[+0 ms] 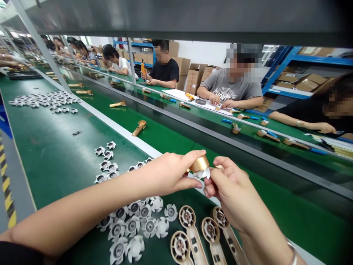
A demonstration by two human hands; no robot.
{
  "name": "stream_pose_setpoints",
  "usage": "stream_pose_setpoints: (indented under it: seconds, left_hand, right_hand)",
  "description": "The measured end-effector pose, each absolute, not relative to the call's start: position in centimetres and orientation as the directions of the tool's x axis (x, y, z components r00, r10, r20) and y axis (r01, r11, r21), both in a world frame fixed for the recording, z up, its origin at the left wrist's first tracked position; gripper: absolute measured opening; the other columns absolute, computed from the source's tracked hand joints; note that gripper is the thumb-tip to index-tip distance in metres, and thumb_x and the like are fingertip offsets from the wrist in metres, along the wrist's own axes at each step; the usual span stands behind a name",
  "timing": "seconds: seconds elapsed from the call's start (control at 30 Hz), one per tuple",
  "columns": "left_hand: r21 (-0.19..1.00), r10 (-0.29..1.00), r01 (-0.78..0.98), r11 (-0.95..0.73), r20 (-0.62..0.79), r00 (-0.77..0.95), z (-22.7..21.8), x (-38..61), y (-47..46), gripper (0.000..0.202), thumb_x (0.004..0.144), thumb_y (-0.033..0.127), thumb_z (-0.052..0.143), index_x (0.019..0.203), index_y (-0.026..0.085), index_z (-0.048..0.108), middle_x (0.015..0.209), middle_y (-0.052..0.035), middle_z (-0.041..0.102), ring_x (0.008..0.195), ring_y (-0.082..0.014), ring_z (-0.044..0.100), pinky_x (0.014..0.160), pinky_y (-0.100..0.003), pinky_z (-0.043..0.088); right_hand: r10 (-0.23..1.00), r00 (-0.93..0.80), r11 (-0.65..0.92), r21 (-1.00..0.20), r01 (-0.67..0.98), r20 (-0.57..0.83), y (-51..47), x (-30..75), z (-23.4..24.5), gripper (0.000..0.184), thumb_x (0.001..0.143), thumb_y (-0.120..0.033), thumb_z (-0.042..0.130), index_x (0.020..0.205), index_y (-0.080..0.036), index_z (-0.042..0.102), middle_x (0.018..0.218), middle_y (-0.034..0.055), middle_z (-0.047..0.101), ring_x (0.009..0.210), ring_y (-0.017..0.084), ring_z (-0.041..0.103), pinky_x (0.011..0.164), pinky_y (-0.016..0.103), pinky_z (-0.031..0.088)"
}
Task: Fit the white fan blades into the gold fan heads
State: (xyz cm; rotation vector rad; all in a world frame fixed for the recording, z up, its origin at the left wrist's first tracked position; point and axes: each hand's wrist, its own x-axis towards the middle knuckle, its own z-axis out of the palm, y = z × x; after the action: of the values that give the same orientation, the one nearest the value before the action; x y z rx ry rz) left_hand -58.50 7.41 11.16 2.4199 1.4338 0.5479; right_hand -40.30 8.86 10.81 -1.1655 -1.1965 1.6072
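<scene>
My left hand [171,175] grips a small gold round cap [199,164] between thumb and fingers. A white petal-edged part [202,173] sits under the cap, and my right hand [228,187] pinches at it from the right. Below my hands lies a loose group of white petal-edged parts with dark centres [132,217]. Several beige handle frames with round slotted heads [190,235] lie near my right wrist. A gold handled body [139,127] stands farther off on the belt's far lane.
A green conveyor belt [49,147] runs beyond my arms, with a second scattered patch of white parts [45,100]. A white strip [118,132] divides its lanes. Co-workers [231,84] sit across a metal rail, before cardboard boxes [198,77] and blue shelving [286,70].
</scene>
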Motion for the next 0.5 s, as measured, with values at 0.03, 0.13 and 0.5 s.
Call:
stream_pose_setpoints:
  seconds: [0.03, 0.13, 0.5]
  left_hand:
    - [0.393, 0.875, 0.782, -0.484, 0.199, 0.442, 11.1, -58.6, 7.4, 0.069, 0.091, 0.053, 0.058, 0.147, 0.022, 0.033, 0.09, -0.0033, 0.072, 0.067, -0.0196, 0.067, 0.058, -0.024, 0.042]
    - [0.351, 0.857, 0.782, -0.515, 0.235, 0.459, 11.0, -58.7, 7.4, 0.063, 0.092, 0.053, 0.055, 0.143, 0.019, 0.04, 0.089, -0.004, 0.073, 0.064, -0.0189, 0.066, 0.056, -0.023, 0.041]
    - [0.415, 0.802, 0.687, -0.596, 0.275, 0.53, 12.0, -60.3, 7.9, 0.049, 0.085, 0.039, 0.063, 0.13, 0.021, 0.053, 0.072, 0.0017, 0.065, 0.058, -0.0132, 0.058, 0.052, -0.021, 0.035]
  right_hand:
    - [0.939, -0.261, -0.251, -0.964, -0.084, -0.222, 8.8, -40.3, 10.8, 0.034, 0.073, -0.022, 0.058, 0.1, -0.023, 0.037, 0.046, -0.0096, 0.053, 0.042, 0.01, 0.047, 0.047, 0.02, 0.039]
    - [0.939, -0.263, -0.248, -0.966, -0.069, -0.223, 8.4, -40.5, 10.8, 0.035, 0.074, -0.023, 0.058, 0.101, -0.024, 0.036, 0.047, -0.0087, 0.054, 0.043, 0.011, 0.048, 0.047, 0.02, 0.038]
    - [0.962, -0.269, -0.017, -0.997, 0.071, -0.036, 6.9, -40.6, 11.0, 0.03, 0.086, -0.035, 0.061, 0.105, -0.025, 0.04, 0.06, -0.0047, 0.06, 0.049, 0.013, 0.055, 0.048, 0.022, 0.044]
